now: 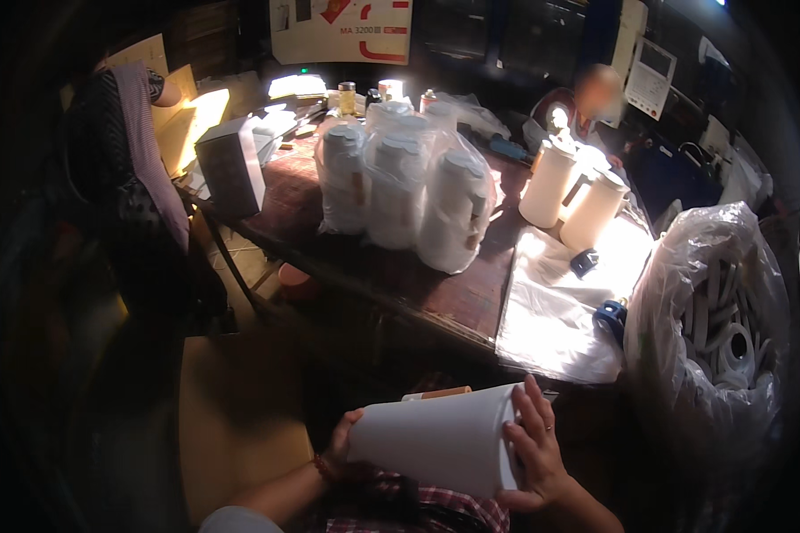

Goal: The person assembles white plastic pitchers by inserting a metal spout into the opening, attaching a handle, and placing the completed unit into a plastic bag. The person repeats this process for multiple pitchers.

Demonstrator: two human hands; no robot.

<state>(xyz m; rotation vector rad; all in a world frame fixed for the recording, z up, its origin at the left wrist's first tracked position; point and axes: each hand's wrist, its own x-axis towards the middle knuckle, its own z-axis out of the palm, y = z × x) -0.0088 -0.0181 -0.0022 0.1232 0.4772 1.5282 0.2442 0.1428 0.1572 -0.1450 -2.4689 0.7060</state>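
Observation:
A white tapered jug (431,440) lies sideways across my lap, its wider end toward the right. Part of a wood-coloured handle (440,393) shows along its far side. My left hand (340,441) is closed round the narrower left end, its fingers partly hidden by the jug. At the wide base, my right hand (535,449) grips the rim, fingers along the end and thumb underneath. Ahead on the table stand several similar white jugs wrapped in clear plastic (398,182). Two unwrapped cream-white jugs (547,185) stand farther right in bright sunlight.
A dark red-brown table (298,200) spans the middle, with a white sheet (551,311) and small dark parts at its right. A large plastic bag (662,298) of white parts stands at right. A box (229,169) sits at left. Two other people are nearby.

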